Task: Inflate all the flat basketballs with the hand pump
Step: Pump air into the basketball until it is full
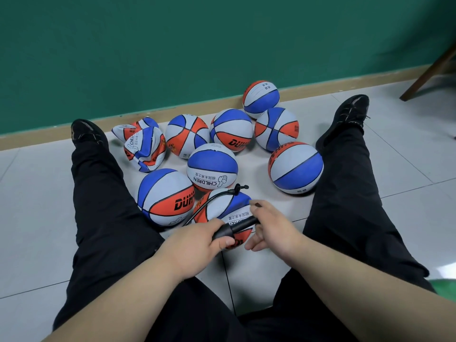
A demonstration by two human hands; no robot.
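I sit on the floor with my legs spread around several red, white and blue basketballs. A black hand pump lies across the nearest ball, which sits just in front of me. My left hand grips the pump's barrel. My right hand holds the pump's handle end with curled fingers. The pump's thin black hose arcs over this ball to its top. At the far left lie crumpled flat balls. Round balls stand behind.
My legs in black trousers fence the balls left and right. A green wall with a tan skirting closes the far side. A wooden chair leg stands at the far right. White floor tiles lie outside my legs.
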